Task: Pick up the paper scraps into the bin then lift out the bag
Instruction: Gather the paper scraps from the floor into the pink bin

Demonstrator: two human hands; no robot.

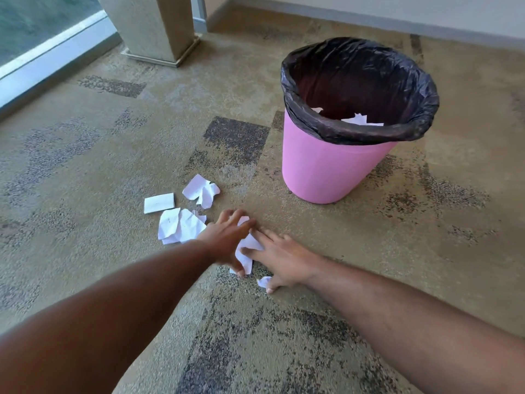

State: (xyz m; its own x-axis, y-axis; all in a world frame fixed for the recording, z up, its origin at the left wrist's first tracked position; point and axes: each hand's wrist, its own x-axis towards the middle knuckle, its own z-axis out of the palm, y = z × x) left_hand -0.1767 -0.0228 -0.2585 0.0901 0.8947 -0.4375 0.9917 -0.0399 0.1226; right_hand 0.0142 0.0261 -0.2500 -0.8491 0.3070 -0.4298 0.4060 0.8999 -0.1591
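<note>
Gathering the scrap (pixel 245 253) between both hands works best by pressing inward; left hand (pixel 227 240) curls over it, right hand (pixel 279 258) lies flat against it. Bin (pixel 326 169) stands near, ahead; more scraps (pixel 181 223) lie left.

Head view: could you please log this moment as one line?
hands: left hand and right hand gathering scrap | floor: loose scraps remain | bin: bag in place

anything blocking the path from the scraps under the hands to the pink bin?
Nothing visible. Bare carpet lies between the scraps under both hands and the pink bin; its bag-lined mouth is open, and other scraps lie off left.
</note>
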